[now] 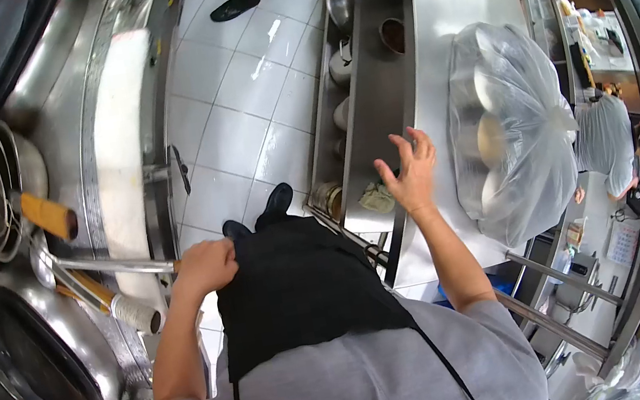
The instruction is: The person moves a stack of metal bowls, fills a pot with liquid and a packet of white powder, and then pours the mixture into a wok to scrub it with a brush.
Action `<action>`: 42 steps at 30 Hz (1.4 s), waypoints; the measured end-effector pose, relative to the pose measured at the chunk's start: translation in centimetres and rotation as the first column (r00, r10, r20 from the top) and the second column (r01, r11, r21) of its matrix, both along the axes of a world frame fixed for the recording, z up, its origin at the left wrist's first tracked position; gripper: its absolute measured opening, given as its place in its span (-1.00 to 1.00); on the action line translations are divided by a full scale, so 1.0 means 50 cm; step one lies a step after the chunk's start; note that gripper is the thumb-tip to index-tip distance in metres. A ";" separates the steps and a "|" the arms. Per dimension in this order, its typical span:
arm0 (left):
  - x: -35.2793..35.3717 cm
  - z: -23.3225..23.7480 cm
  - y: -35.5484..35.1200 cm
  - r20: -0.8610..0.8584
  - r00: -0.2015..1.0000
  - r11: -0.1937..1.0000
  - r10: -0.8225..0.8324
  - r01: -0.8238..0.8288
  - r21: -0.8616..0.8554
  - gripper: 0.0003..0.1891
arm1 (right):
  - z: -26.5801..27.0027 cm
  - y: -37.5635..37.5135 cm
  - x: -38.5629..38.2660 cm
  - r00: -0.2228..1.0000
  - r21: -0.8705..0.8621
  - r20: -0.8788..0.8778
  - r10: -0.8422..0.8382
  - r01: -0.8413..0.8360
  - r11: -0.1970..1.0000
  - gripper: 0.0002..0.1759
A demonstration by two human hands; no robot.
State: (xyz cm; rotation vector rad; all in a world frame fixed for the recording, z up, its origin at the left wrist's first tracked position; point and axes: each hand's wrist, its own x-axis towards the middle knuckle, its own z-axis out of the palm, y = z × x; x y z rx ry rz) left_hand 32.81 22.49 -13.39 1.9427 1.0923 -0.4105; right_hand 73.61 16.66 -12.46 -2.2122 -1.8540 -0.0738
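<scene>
One reach seems in hand: the right hand [417,176], open with fingers spread and seemingly holding nothing, hangs just beside the bag [518,127], between it and the cloth [377,198]. Any grasp there would call for closing those fingers. Well left of the bag, the left hand [207,266] curls at the ladle [117,264] handle's end; whether it grips cannot be told.

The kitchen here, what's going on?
Someone in a black apron is standing in a kitchen. Their left hand is curled at the end of a long metal handle; I can't tell if it's gripping. Their right hand is open and empty, near a crumpled cloth. A big clear plastic bag with round pale things inside sits on the steel counter.
</scene>
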 end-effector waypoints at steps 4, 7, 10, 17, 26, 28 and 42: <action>0.027 0.004 0.010 -0.122 0.980 0.982 -0.160 0.146 -0.117 -0.80 | 0.002 0.003 0.013 0.998 0.022 -0.060 -0.007 0.008 1.000 -0.40; 0.087 0.003 0.037 -0.167 0.931 0.946 -0.324 0.319 -0.056 -0.72 | 0.009 -0.001 0.021 0.989 0.058 -0.145 -0.010 0.018 0.998 -0.39; 0.215 0.029 0.092 -0.058 0.906 0.906 -0.419 0.421 0.043 -0.68 | 0.023 -0.011 0.032 0.977 0.080 -0.208 -0.047 0.065 0.995 -0.42; 0.552 0.142 0.123 0.422 0.593 0.714 -0.686 0.661 0.232 -0.69 | 0.008 -0.091 0.012 0.954 0.359 -0.287 -0.091 0.195 0.913 -0.58; 0.721 0.171 0.068 0.597 0.215 0.306 -0.773 0.950 0.055 -0.76 | 0.022 -0.331 -0.104 0.623 0.208 -0.585 -0.519 0.734 0.647 -0.72; 0.726 0.168 0.048 0.583 0.203 0.257 -0.787 0.966 0.012 -0.78 | 0.049 -0.362 -0.133 0.481 0.118 -0.654 -0.585 0.828 0.549 -0.66; 0.798 0.074 -0.276 0.615 0.282 0.395 -0.737 0.917 0.053 -0.80 | -0.249 -0.793 -0.394 -0.242 -0.715 -0.501 -0.831 0.657 0.240 -0.33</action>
